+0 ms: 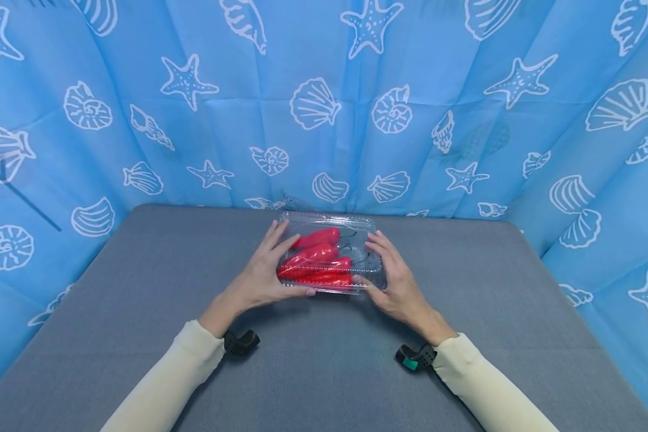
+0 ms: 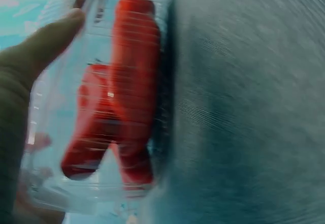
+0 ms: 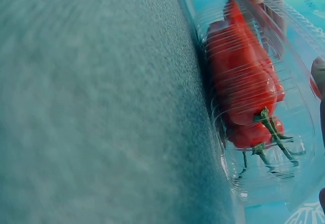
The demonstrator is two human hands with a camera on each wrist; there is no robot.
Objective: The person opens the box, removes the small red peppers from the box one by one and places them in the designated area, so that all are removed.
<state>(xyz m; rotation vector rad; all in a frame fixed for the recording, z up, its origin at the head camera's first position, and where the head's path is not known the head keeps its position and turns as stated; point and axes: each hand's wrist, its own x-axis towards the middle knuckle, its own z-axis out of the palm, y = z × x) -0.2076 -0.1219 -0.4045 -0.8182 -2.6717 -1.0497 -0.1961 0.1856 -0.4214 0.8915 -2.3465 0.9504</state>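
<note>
A clear plastic clamshell box (image 1: pixel 368 225) with several red peppers (image 1: pixel 315 255) inside is between both hands near the table's far side. The peppers have thin green stems (image 3: pixel 266 120) that point toward the right end. My left hand (image 1: pixel 259 273) grips the box's left end, thumb along the near rim and fingers over the far side. At the right end, my right hand (image 1: pixel 398 287) holds it with the thumb in front and the fingers spread on its top and side. Whether the lid is fully closed I cannot tell.
A grey cloth-covered table (image 1: pixel 324 372) lies beneath. Behind it and along both sides hangs a blue curtain (image 1: pixel 324 156) with white shells and starfish. Black wrist bands (image 1: pixel 242 343) sit on both wrists at the cream sleeves (image 1: pixel 164 375).
</note>
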